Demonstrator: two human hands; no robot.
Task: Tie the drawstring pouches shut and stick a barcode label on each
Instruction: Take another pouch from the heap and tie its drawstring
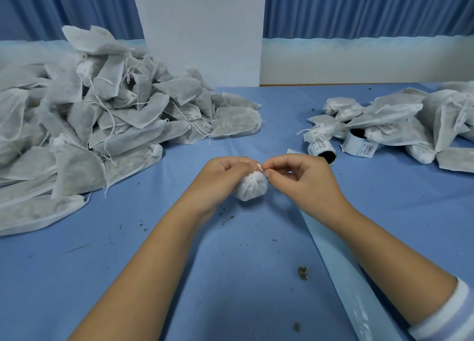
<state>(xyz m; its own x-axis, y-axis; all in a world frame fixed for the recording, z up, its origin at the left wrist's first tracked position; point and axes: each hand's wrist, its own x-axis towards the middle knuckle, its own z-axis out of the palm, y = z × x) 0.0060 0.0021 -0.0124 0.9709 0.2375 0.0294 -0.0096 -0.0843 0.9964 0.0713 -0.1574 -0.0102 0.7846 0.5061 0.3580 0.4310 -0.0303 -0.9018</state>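
A small white drawstring pouch (250,186), gathered into a round bundle, sits on the blue table (128,263) between my hands. My left hand (223,172) curls over its top left and pinches the string at the neck. My right hand (300,176) pinches the other bit of string right at the pouch's mouth. Two barcode label rolls (322,148) (359,144) lie beyond my right hand. A big heap of untied pouches (102,120) fills the left. A pile of tied, labelled pouches (400,125) lies at the right.
A long strip of pale backing paper (341,268) runs under my right forearm toward the table's near edge. Dark herb crumbs (303,272) dot the cloth. A white pillar (202,32) and blue curtains stand behind the table.
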